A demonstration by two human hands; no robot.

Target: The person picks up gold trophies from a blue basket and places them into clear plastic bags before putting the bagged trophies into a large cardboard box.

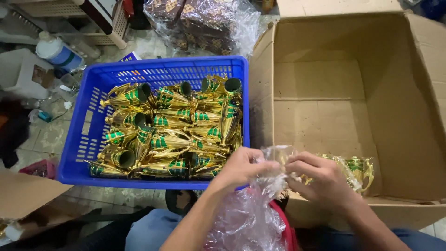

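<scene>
Both hands meet over the near-left corner of the cardboard box. Left hand is curled, fingers pinched on the crinkly clear plastic bag; right hand is likewise closed on the bag's other side, apparently holding the mouth taut between them so an item can sit inside. More clear plastic is bunched in the lap below, close for grabbing. One wrapped gold-and-green trophy cup lies inside the box by its near wall, just beside the right hand. Unwrapped gold-and-green cups fill the blue plastic crate, heaped on their sides, crate touching the box's left wall, so both sit within arm's reach. Floor is pale tile, cluttered: a white bottle at the far left, a plastic-wrapped patterned bundle behind the crate, a loose cardboard flap at near left.
</scene>
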